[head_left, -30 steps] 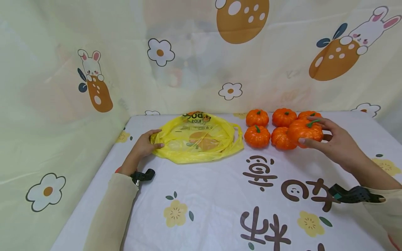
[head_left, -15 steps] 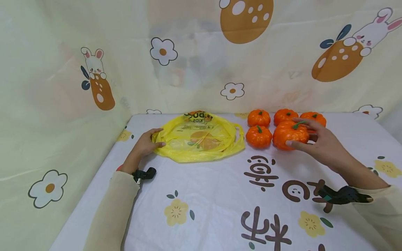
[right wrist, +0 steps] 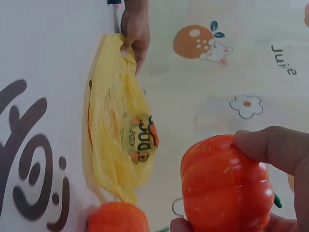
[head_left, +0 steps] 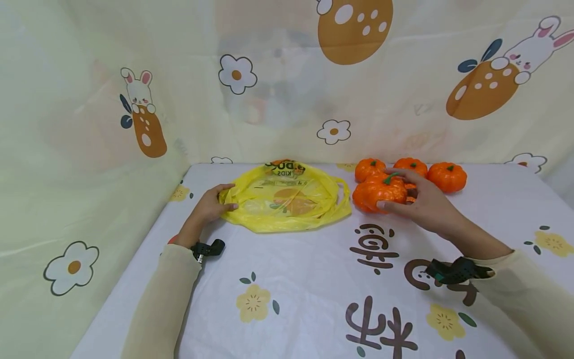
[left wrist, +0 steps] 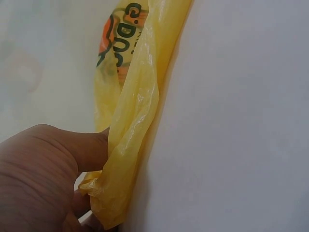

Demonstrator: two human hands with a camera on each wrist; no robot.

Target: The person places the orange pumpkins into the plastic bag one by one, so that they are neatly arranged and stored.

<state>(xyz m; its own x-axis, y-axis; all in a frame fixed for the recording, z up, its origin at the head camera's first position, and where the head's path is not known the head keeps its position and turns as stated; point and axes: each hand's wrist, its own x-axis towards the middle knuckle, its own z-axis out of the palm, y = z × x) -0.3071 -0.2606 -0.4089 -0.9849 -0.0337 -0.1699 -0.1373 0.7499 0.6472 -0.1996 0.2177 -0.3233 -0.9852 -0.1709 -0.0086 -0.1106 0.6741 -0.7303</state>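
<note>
in the head view we see both arms (head_left: 163, 294) stretched forward, the left hand (head_left: 209, 205) pinching the yellow bag (head_left: 269, 225) at its edge, the right hand (head_left: 423, 205) gripping an orange pumpkin (head_left: 386, 193) between thumb and fingers. in the left wrist view the bag hides the fingertips; in the right wrist view we find another pumpkin (right wrist: 118, 220) beyond the lower fingertip, cut off by the frame.

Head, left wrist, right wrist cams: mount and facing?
Head: on head, faces forward and down at yellow bag and orange pumpkins; left hand, right hand, sleeves show.
Left wrist: on wrist, faces bag edge; left hand shows.
Right wrist: on wrist, faces held pumpkin, bag beyond; both hands show.
Head and right wrist share bag, both hands.
</note>
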